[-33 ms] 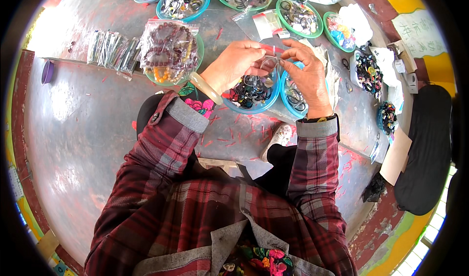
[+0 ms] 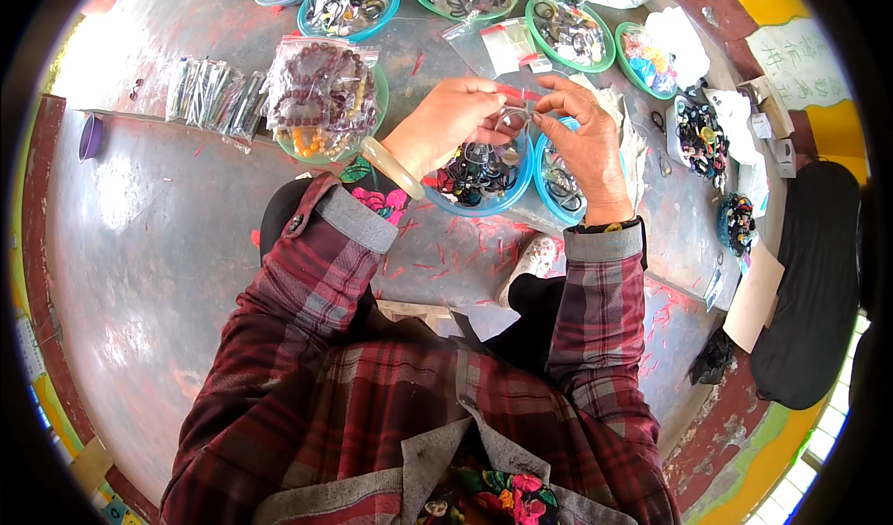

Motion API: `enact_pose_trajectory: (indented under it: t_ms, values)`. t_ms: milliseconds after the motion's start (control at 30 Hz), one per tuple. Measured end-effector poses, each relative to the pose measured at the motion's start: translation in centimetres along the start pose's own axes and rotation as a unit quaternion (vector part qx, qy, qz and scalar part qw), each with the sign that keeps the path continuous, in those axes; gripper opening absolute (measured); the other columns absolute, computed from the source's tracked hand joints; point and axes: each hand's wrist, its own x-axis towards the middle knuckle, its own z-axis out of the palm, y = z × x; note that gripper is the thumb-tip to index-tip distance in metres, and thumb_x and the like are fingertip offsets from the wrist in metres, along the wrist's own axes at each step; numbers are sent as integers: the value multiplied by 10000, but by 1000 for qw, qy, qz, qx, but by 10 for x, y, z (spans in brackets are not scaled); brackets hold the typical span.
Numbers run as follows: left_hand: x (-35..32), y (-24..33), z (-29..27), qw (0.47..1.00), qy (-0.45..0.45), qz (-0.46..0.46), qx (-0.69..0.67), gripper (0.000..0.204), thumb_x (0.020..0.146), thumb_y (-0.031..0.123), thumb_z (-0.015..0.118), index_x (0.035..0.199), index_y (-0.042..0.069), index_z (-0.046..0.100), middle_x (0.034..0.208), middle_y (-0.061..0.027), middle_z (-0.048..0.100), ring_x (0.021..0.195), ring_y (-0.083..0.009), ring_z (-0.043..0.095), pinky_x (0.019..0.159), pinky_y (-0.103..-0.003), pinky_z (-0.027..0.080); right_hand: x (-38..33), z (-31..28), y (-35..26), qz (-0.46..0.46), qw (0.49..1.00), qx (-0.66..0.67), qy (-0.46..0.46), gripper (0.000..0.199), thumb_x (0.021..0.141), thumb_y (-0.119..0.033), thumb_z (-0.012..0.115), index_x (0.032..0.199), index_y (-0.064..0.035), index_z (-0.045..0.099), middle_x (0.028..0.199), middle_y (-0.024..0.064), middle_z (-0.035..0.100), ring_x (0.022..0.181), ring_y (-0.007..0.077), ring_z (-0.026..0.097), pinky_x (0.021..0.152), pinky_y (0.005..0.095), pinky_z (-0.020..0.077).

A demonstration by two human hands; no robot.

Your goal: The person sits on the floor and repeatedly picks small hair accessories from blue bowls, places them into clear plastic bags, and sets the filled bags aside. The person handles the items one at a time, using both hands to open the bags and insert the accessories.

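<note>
A thin, pale grey elastic hair tie [image 2: 513, 114] is stretched between my two hands above a blue bowl. My left hand [image 2: 448, 120], with a pale bangle [image 2: 391, 168] at its wrist, pinches one side of it. The thumb and forefinger of my right hand [image 2: 588, 144] are closed on the other side. Dark hair ties [image 2: 476, 173] fill the blue bowl [image 2: 493, 211] below. A second blue bowl [image 2: 547, 193], holding more dark ties, is partly hidden by my right hand. A clear bag's red strip shows behind the fingers.
Bagged dark beads [image 2: 321, 83] lie on a green bowl at the left, next to thin plastic packets [image 2: 214, 93]. Several bowls of small accessories line the far side. A white tray [image 2: 677, 134] and a cardboard piece [image 2: 752, 297] are at the right. My shoe [image 2: 532, 263] shows below.
The pale hair tie has shifted very slightly between my fingertips. Both hands stay in nearly the same place.
</note>
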Motion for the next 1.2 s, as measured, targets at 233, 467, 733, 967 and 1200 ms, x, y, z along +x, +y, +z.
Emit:
enact_pose_trajectory:
  t_ms: [233,467,733,967,1200]
  values:
    - [10,-13,-7,950,-16,57,308,252,905,124,458,1061,-24,589,942,-92,623,845,-146,604,727,-305,528,0,5,-1,-40,999,-34,2,118,670,-14,661,786,-39,652,1125,114,578,1111,276,484,911,362,393]
    - [7,-13,-2,984,-28,11,175,271,911,148,465,1084,-27,577,961,-101,619,850,-165,610,737,-315,528,-1,6,3,-137,982,-124,26,130,617,16,636,730,-47,656,1143,119,566,1131,306,466,923,374,394]
    - [-1,-2,4,998,-25,-25,57,295,923,168,457,1109,-41,551,1002,-116,604,892,-185,607,758,-318,528,-1,-1,1,-157,975,-153,-24,108,643,-36,618,743,-45,658,1139,135,567,1142,334,461,947,399,382]
    - [1,-3,0,1000,11,-1,-23,286,921,160,466,1103,-46,546,1024,-125,600,899,-208,613,792,-334,523,0,-3,4,-99,994,-41,21,204,725,-119,656,918,-51,660,1125,134,578,1081,277,514,902,366,408]
    - [-1,1,2,998,12,24,-63,266,915,142,470,1075,-53,551,1035,-131,595,917,-220,611,804,-338,523,1,6,0,121,975,187,3,272,749,-116,692,987,-5,625,981,50,624,892,125,563,745,255,448]
